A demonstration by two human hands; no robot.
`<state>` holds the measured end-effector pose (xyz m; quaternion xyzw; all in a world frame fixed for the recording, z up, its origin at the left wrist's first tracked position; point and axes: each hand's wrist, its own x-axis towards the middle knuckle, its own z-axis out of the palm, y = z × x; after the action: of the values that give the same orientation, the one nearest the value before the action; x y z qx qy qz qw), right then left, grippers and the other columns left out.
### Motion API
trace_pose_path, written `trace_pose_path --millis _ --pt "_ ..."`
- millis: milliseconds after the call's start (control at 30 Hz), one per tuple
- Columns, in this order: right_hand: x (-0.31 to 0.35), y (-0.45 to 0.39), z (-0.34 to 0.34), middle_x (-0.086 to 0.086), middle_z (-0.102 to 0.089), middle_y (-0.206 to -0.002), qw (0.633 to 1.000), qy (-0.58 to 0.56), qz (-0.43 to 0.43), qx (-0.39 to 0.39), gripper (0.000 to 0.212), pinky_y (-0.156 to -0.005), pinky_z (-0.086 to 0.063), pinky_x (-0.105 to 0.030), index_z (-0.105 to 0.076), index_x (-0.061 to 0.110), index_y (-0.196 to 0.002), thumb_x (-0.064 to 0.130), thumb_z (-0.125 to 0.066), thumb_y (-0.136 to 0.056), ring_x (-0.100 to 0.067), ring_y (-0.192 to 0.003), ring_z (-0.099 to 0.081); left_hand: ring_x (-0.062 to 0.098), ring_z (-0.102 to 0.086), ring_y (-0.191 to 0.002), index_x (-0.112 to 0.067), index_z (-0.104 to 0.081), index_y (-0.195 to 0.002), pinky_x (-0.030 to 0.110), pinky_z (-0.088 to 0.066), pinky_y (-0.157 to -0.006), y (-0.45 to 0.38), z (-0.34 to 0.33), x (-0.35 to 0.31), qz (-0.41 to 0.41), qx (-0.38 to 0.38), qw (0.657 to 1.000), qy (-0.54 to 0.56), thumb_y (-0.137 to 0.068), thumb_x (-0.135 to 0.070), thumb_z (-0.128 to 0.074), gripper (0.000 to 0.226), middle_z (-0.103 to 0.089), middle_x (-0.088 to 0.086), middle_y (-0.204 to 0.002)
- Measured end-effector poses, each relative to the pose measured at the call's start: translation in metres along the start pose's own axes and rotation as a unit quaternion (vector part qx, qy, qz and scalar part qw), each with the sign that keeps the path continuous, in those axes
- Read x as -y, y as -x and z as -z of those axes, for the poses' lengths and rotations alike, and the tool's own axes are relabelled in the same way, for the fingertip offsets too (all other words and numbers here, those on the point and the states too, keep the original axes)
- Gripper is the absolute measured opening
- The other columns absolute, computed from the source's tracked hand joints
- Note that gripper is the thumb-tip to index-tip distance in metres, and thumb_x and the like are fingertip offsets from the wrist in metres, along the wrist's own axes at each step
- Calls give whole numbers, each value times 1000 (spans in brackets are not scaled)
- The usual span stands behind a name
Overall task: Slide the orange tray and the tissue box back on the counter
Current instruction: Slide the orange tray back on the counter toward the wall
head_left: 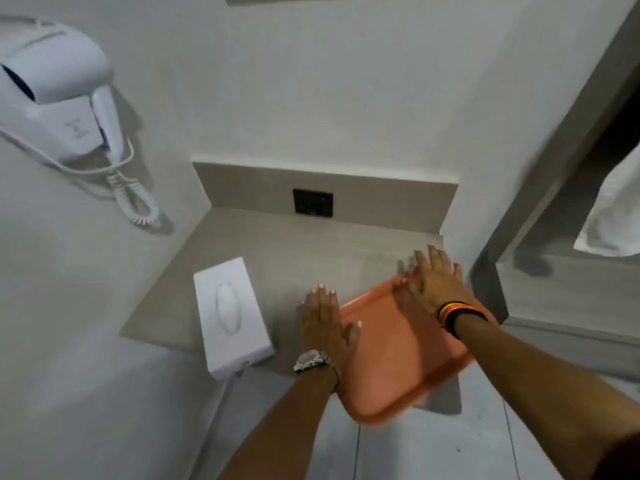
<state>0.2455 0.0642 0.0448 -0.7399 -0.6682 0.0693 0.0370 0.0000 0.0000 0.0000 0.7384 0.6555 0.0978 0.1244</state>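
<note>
An orange tray [398,362] lies at an angle on the beige counter [277,251], its near corner hanging over the front edge. My left hand [325,323] lies flat with fingers spread against the tray's left rim, thumb on the tray. My right hand [433,282] is spread flat over the tray's far right corner. A white tissue box [230,317] lies left of the tray, with its near end poking past the counter's front edge. Neither hand touches the box.
A black wall socket [312,202] sits in the backsplash behind the counter. A white wall-mounted hair dryer [55,95] with a coiled cord hangs on the left wall. A door frame [540,188] and a white towel [613,216] are at right.
</note>
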Motion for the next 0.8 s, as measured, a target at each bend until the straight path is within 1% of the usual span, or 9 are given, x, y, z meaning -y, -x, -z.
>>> trace_pose_path --millis 100,233,267,333,433,533,600,700,800 --pt "-26 3 -19 -14 -8 -170 999 -2 -23 46 79 -122 -16 -64 -16 21 -160 58 -44 -96 -37 -156 -12 30 19 -156 -9 4 -162 49 16 -125 18 -18 -19 89 38 995 12 -96 -62 -25 89 15 12 -170" --pt "-48 17 -40 -15 -12 -169 995 -35 -50 84 83 -120 -16 -68 -18 23 -158 63 -48 -91 -39 -154 -11 33 21 -155 -5 17 -158 52 13 -125 40 -27 -47 231 43 968 86 -94 -59 -34 99 23 16 -167" --pt "-52 18 -41 -15 -13 -168 995 -39 -50 83 84 -119 -15 -68 -19 23 -158 64 -47 -90 -39 -154 -12 34 21 -155 -5 21 -157 54 11 -125 41 -26 -55 267 45 957 106 -93 -59 -36 102 25 17 -166" --pt "-55 17 -41 -16 -16 -167 994 -46 -57 79 85 -118 -17 -69 -19 22 -157 64 -49 -89 -40 -154 -15 36 20 -155 -5 26 -155 56 6 -125 40 -22 -72 352 65 920 158 -91 -60 -42 108 29 17 -165" --pt "-55 14 -36 -22 -25 -162 989 -84 -104 61 86 -118 -24 -68 -25 16 -153 62 -55 -88 -45 -149 -23 39 14 -156 -7 26 -155 60 -6 -124 31 -13 -90 442 79 868 211 -90 -60 -48 112 27 19 -165" --pt "-54 10 -28 -24 -47 -143 982 -113 -146 51 77 -111 -36 -63 -37 11 -144 59 -58 -88 -47 -132 -44 44 -3 -155 -8 19 -158 62 -20 -121 19 -3 -95 467 85 852 223 -90 -60 -48 109 11 22 -168" --pt "-55 8 -23 -22 -53 -137 975 -146 -159 45 72 -109 -38 -61 -39 11 -142 56 -59 -89 -46 -127 -49 45 -16 -152 -7 13 -159 59 -27 -119 13 4 -89 459 72 853 238 -91 -58 -49 105 -4 23 -167" --pt "-56 0 -14 -24 -54 -139 962 -198 -184 47 73 -109 -39 -62 -36 10 -146 53 -60 -92 -47 -128 -50 43 -32 -145 -2 3 -160 54 -31 -118 -5 20 -70 420 38 872 248 -94 -51 -49 97 -22 23 -163" --pt "-50 -13 -8 -25 -50 -145 942 -261 -205 37 79 -111 -38 -64 -30 8 -152 49 -63 -93 -48 -132 -47 44 -38 -141 2 -12 -158 52 -33 -118 -37 46 -50 387 16 893 229 -97 -43 -47 84 -31 25 -159"
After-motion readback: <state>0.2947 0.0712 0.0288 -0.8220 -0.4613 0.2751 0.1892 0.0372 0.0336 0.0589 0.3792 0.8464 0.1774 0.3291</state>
